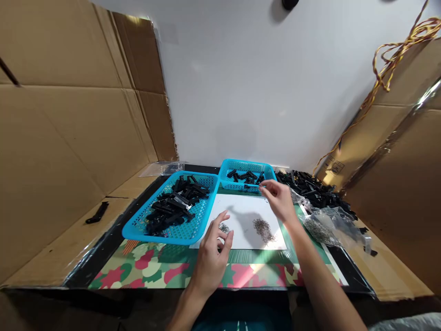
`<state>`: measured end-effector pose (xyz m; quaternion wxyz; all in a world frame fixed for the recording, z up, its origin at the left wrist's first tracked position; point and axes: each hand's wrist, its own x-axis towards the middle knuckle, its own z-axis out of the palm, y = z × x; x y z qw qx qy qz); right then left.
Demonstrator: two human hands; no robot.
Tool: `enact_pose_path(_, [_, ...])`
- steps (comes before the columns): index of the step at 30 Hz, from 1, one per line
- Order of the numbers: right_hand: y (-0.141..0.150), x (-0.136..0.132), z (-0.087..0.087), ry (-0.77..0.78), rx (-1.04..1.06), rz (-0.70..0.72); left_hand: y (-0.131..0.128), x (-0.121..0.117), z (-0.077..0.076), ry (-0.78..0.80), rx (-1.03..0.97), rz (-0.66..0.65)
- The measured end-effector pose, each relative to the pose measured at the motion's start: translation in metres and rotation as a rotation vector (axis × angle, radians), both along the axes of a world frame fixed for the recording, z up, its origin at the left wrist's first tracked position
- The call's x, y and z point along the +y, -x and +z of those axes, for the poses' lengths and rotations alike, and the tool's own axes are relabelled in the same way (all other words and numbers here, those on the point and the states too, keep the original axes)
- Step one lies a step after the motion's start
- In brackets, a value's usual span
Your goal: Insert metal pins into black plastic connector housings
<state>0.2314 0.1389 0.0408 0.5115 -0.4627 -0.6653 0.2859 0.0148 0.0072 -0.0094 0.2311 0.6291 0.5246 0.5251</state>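
My left hand [212, 253] is over the near-left part of a white sheet [241, 207], thumb and fingers apart and nothing visible between them. Just past its fingers lies a small pile of tiny metal pieces [223, 228], partly hidden by the hand. My right hand [278, 198] is raised at the front right corner of the far blue basket [225, 184], its fingertips pinched together; what they hold, if anything, is too small to make out. Several black plastic parts [246, 175] lie in that basket. A larger pile of tiny metal pieces [262, 230] sits on the sheet's right side.
A larger blue basket [138, 224] heaped with black plastic parts [175, 202] stands at left. At right are a mound of black parts [315, 188] and a clear bag [324, 227] of small metal pieces. One black part [98, 213] lies on cardboard. Cardboard walls flank both sides.
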Motion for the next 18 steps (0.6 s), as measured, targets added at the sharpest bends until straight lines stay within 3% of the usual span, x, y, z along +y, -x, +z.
enact_pose_path(2, [-0.002,0.035,0.009,-0.017,-0.067,-0.074,0.000,-0.004,0.001,-0.040,0.068,0.010])
enact_pose_path(5, [-0.003,0.071,0.008,0.015,-0.177,-0.124,-0.001,-0.014,0.003,-0.048,0.164,-0.053])
enact_pose_path(10, [-0.012,0.072,-0.013,0.014,-0.289,-0.141,0.002,-0.030,0.019,-0.064,0.234,-0.221])
enact_pose_path(13, [-0.025,0.061,-0.023,-0.031,-0.295,-0.209,0.015,-0.030,0.038,-0.163,0.216,-0.138])
enact_pose_path(18, [-0.050,0.067,-0.024,-0.040,-0.318,-0.264,0.055,-0.013,0.071,-0.213,0.349,0.157])
